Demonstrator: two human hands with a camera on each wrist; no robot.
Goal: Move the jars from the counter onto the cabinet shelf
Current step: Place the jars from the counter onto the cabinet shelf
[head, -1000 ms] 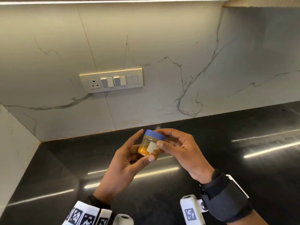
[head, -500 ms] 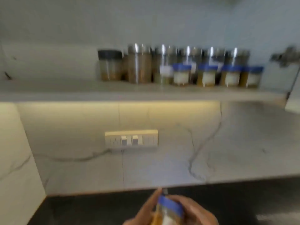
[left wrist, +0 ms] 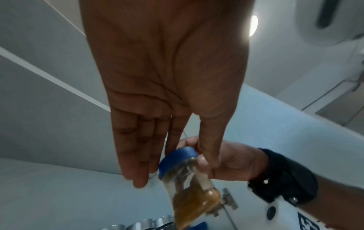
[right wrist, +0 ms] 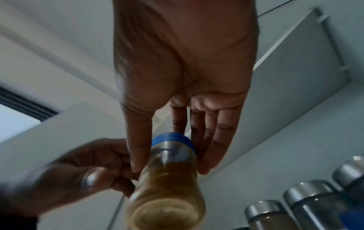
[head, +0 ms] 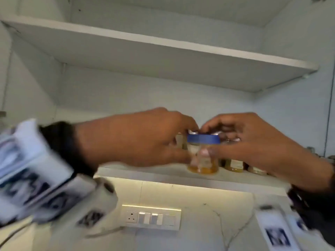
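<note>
A small clear jar [head: 203, 156] with a blue lid and amber contents is held upright at the front of the lower cabinet shelf [head: 145, 172]; whether its base touches the shelf I cannot tell. My left hand [head: 188, 140] pinches it from the left, thumb low and fingers over the lid. My right hand [head: 212, 140] pinches it from the right. In the left wrist view, thumb and fingers flank the blue lid [left wrist: 178, 157]. The right wrist view shows the jar [right wrist: 167, 186] between thumb and fingers. All views are motion-blurred.
More jars [head: 233, 165] stand on the shelf just right of and behind the held one, several with steel lids [right wrist: 305, 194]. An upper shelf [head: 163, 44] hangs above. Below are the marble backsplash and a switch panel [head: 151, 219]. A door hinge [left wrist: 226, 200] sits near the shelf.
Both hands have lifted the jar from above the black counter up to the cabinet shelf. The head view has swung upward from counter to cabinet.
</note>
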